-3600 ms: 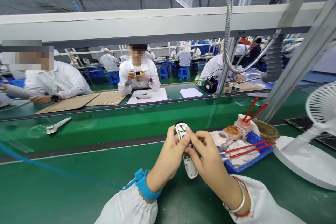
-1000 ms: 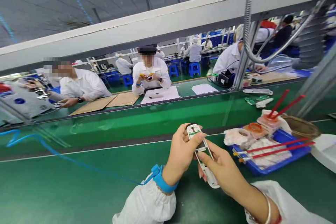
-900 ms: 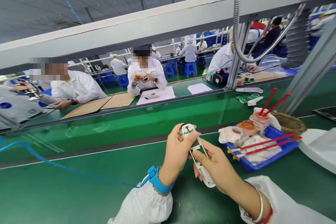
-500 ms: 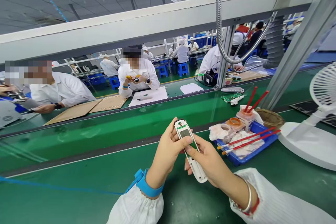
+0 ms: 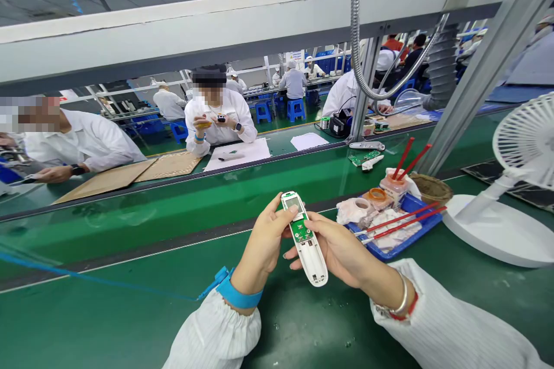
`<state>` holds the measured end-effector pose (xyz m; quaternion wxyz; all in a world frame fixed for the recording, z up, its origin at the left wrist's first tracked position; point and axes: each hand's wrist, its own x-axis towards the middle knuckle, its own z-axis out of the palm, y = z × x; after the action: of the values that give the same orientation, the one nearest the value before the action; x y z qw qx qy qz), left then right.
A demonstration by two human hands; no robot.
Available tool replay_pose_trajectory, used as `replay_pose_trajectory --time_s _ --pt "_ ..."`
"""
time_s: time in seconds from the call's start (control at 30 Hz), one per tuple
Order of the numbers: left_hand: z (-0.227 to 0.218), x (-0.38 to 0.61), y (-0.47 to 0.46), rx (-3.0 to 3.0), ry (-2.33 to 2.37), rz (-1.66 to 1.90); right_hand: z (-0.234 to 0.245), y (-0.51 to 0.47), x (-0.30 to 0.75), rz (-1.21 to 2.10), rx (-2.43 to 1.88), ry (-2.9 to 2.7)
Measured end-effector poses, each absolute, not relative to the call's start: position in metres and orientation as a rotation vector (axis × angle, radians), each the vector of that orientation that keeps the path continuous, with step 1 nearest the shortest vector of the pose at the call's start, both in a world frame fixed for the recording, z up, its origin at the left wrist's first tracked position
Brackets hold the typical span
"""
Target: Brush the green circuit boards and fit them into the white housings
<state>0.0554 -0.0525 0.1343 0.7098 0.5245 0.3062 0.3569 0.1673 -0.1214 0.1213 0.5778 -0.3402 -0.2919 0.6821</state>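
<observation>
I hold the open white device [image 5: 312,262] between both hands, above the near part of the green bench [image 5: 130,323], with its inside facing me. My left hand [image 5: 264,236] pinches the far end: the thumb lies over the face by the small screen [image 5: 292,202], and the fingers go behind, where I cannot follow them all. My right hand [image 5: 340,248] grips the right edge about midway, thumb beside the green circuit board [image 5: 302,232], with some fingertips showing past the left edge underneath.

To handle this well, I think I should let the rim of the casing take the pressure and spare the screen and the bare parts of the board. The left thumb seems the one to watch, since it rests so near the glass; a light touch there looks wise. The right hand can carry most of the weight from below, so the far end need not be squeezed. A level hold, inside upward, should stop anything loose from sliding out.

The blue tray [image 5: 386,255] with its red brushes [image 5: 411,221] sits to the right, so my right sleeve [image 5: 450,317] should stay clear of the handles.
</observation>
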Motion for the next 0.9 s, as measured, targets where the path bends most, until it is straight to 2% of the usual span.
replay_pose_trajectory --time_s 0.9 --pt "0.146 0.046 -0.069 1.188 0.640 0.896 0.118 -0.123 0.168 1.455 -0.899 -0.938"
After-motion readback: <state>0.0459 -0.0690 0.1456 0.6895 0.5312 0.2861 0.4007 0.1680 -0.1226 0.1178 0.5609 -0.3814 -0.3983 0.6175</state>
